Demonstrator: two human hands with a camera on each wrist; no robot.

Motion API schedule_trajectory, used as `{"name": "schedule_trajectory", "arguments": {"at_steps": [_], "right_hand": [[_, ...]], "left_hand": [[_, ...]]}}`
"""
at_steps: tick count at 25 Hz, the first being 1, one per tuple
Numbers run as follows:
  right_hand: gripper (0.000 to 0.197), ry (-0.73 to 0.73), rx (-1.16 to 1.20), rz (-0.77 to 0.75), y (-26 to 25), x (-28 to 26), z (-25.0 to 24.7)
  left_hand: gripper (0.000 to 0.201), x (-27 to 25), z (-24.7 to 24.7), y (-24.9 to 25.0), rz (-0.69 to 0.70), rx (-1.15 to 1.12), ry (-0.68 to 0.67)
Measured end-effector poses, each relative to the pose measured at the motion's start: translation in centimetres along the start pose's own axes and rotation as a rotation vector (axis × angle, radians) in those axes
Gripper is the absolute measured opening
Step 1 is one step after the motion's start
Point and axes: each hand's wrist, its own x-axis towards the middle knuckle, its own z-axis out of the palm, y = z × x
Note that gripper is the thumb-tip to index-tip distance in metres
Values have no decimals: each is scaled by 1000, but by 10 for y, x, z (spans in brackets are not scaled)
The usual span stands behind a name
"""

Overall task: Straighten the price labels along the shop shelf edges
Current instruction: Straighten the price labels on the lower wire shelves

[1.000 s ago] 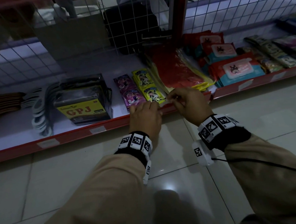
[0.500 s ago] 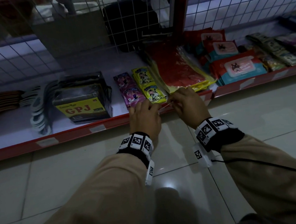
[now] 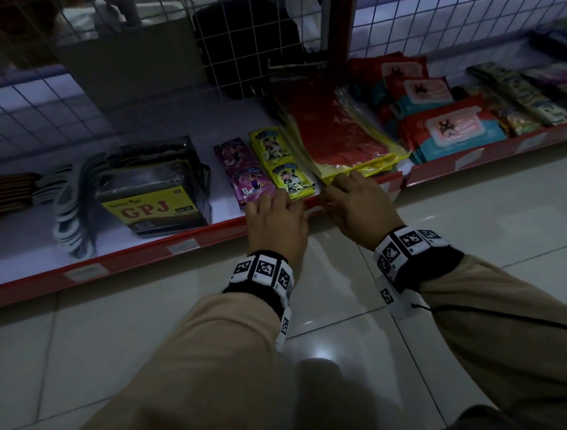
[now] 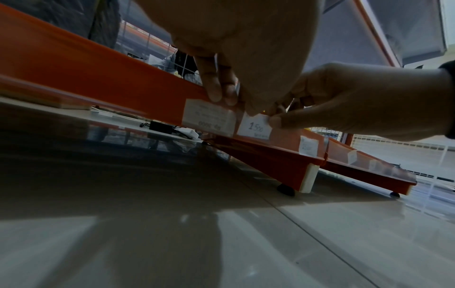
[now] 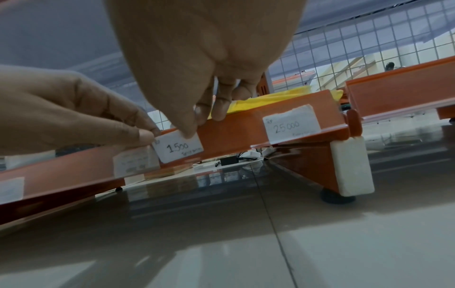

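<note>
A small white price label marked 1500 sits tilted on the front of the red shelf edge. My left hand pinches its upper left corner, thumb in front and fingers over the rail. My right hand pinches its upper right part, thumb on the face and fingers hooked over the rail top. In the head view my hands hide the label. A faded label sits just left of it. A label marked 25000 sits to the right.
On the low shelf lie a black GPJ box, pink and yellow sachets, red and yellow flat packets and wet-wipe packs. White wire grid backs the shelf. Glossy floor tiles lie below.
Both hands have stayed at the same spot on the shelf edge and settled lower against the rail. The label between them now lies on the rail's front face.
</note>
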Motion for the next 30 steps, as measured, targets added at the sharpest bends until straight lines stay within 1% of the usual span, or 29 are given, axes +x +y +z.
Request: {"name": "schedule_trajectory", "arguments": {"at_steps": [3,9,14,18,20,24,27,30], "right_hand": [[22,-45,-39,25,0,2,4],[18,22,-26,18,-3,-2,6],[22,-10,-54,18,-5,-3,6],[30,31,0,18,-8,-6,-3],[33,64,15,-5,-12,-5,-6],[28,59,-1,-72,-27,-1,-3],[30,49,-2,-72,-34,0,3],[34,71,0,-61,-38,-2,7]], "left_hand": [[30,-1,1,-1,6,-12,-1],[27,0,2,-3,18,-11,-12],[29,-2,3,-6,33,-18,-15],[38,-5,1,-11,16,-132,6],[37,-6,-1,-14,8,-200,26],[35,-10,-4,-18,6,-261,34],[36,-14,-5,-28,-3,-216,47],[40,-27,-1,-44,14,-82,66]]}}
